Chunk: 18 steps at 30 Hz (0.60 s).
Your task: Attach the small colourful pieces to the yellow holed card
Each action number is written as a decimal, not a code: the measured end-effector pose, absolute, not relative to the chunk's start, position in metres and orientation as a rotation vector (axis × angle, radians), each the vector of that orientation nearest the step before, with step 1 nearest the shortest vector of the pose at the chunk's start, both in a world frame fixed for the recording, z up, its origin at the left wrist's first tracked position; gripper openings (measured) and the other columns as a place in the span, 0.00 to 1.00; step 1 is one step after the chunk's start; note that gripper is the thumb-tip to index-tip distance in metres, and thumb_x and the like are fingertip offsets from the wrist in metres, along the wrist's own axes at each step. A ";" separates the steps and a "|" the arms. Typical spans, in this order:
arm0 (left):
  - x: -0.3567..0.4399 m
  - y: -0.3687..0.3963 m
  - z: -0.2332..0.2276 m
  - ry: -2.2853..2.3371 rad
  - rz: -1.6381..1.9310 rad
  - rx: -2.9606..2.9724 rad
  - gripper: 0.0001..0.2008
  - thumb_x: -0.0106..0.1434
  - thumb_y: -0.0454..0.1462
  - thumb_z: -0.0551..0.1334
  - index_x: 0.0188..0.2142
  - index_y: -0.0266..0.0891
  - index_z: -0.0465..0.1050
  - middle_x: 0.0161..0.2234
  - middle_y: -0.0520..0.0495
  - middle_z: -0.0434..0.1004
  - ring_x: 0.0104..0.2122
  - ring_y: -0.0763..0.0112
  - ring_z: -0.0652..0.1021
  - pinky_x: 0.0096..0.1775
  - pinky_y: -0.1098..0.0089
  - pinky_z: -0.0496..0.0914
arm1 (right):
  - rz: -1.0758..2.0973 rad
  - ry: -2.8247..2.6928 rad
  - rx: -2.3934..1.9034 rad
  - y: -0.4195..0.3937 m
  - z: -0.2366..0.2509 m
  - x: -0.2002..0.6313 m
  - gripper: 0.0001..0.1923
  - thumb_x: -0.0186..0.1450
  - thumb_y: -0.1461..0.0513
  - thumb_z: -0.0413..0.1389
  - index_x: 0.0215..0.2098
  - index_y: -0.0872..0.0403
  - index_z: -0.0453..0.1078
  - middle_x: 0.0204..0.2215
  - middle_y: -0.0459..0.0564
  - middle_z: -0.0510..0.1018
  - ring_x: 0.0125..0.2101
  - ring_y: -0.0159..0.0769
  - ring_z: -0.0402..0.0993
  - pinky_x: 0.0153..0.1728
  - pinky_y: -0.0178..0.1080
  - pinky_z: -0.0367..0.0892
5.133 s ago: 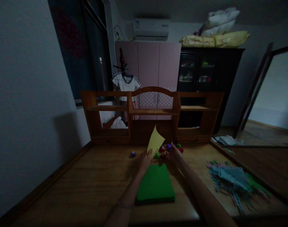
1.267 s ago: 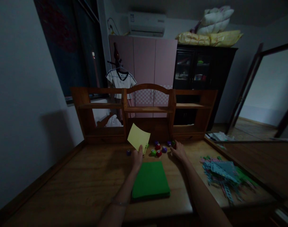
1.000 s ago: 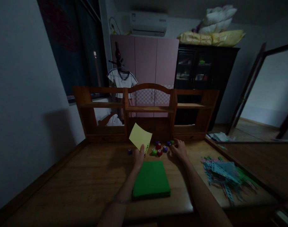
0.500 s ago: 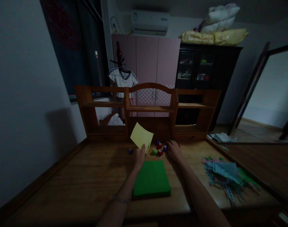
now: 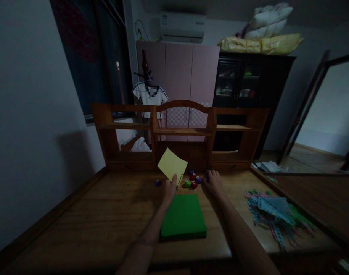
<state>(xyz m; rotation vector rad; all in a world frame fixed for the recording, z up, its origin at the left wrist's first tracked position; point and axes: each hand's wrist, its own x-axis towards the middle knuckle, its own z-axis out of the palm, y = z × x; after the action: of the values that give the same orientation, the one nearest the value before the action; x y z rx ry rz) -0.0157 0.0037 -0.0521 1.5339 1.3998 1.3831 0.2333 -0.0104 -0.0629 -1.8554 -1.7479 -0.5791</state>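
Left hand pinches the lower corner of a pale yellow square sheet of paper, thumb on the near face, other fingers hidden behind; the sheet stands up off the desk, tilted, its free corner pointing to 12 o'clock. A row of small punched holes shows along its lower right edge.

Right hand lies palm down at 3 o'clock of the left hand, fingers curled over something small and dark at their tips; whether they clasp it I cannot tell. Just at 9 o'clock of those fingertips sits a cluster of small round craft punches, red, green and purple, none clearly touched. One lone purple round punch sits at 9 o'clock of the left hand, apart from the rest.

At 6 o'clock of both hands, between the forearms, lies a flat stack of green paper sheets, square to the desk edge. A loose heap of punched blue, green and pink paper strips lies well out at 3 o'clock.

Surface: brown wooden desk with a low wooden shelf unit along its far edge. Room dim; pink wardrobe behind, dark glass-fronted cabinet to its right.
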 end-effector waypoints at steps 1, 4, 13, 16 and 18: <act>-0.016 0.004 -0.052 1.388 1.377 1.561 0.28 0.59 0.53 0.54 0.30 0.27 0.76 0.27 0.35 0.77 0.30 0.61 0.77 0.29 0.72 0.66 | -0.569 -1.752 -1.843 -0.011 -0.063 0.233 0.13 0.61 0.57 0.50 0.40 0.56 0.64 0.37 0.56 0.68 0.40 0.43 0.59 0.42 0.41 0.53; -0.015 0.003 -0.052 1.373 1.359 1.563 0.28 0.58 0.54 0.53 0.30 0.28 0.76 0.27 0.36 0.77 0.28 0.62 0.77 0.27 0.72 0.65 | -0.534 -1.749 -1.801 -0.012 -0.060 0.231 0.11 0.59 0.60 0.52 0.39 0.56 0.64 0.36 0.55 0.69 0.41 0.43 0.60 0.43 0.41 0.52; -0.014 -0.004 -0.048 1.349 1.326 1.607 0.28 0.59 0.53 0.52 0.28 0.29 0.76 0.25 0.37 0.76 0.26 0.63 0.76 0.26 0.72 0.64 | 0.491 -1.064 -1.236 -0.010 -0.044 0.229 0.21 0.53 0.47 0.58 0.35 0.54 0.66 0.34 0.53 0.74 0.34 0.40 0.70 0.35 0.41 0.66; -0.012 -0.005 -0.048 1.328 1.326 1.635 0.27 0.60 0.53 0.52 0.30 0.29 0.76 0.25 0.38 0.76 0.27 0.62 0.76 0.28 0.72 0.65 | 0.847 -0.859 -0.927 -0.007 -0.043 0.230 0.21 0.52 0.48 0.61 0.36 0.52 0.68 0.38 0.52 0.75 0.40 0.39 0.72 0.40 0.40 0.69; -0.011 -0.005 -0.048 1.331 1.323 1.646 0.27 0.60 0.52 0.52 0.31 0.29 0.76 0.25 0.38 0.76 0.28 0.62 0.77 0.30 0.71 0.66 | 0.914 -0.817 -0.814 -0.007 -0.041 0.229 0.20 0.51 0.50 0.62 0.37 0.51 0.68 0.40 0.52 0.75 0.43 0.40 0.71 0.44 0.41 0.69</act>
<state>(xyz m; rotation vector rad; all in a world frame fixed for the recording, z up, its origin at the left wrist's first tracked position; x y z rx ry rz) -0.0112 -0.0051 -0.0478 1.6456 1.3313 1.3233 0.2289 -0.0070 -0.0415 -0.8141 -0.8173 0.9135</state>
